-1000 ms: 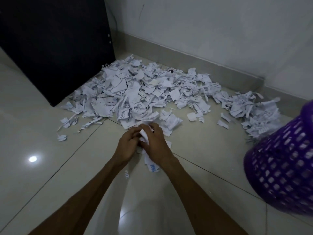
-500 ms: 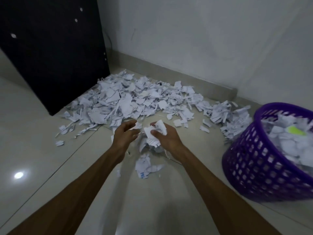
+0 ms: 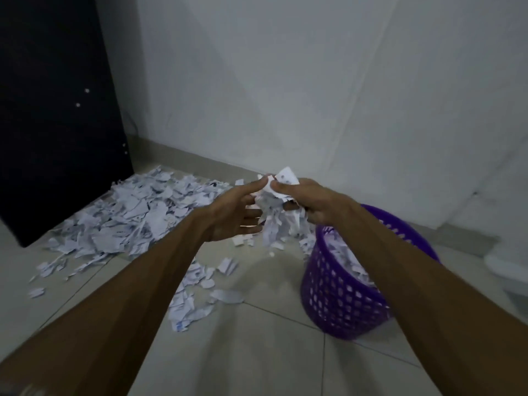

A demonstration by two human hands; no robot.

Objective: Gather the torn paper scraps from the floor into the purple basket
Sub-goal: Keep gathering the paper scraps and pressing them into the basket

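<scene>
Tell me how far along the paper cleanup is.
Partly done: the purple plastic lattice basket already holds scraps. In hand: left hand and right hand carry a bunch of torn white paper beside its rim. Left: the big scrap pile on the tiled floor.

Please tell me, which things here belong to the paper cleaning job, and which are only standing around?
Belong to the job:
held bunch of scraps
left hand
right hand
purple basket
scrap pile
loose scraps

Only standing around:
dark panel
wall
white object
</scene>
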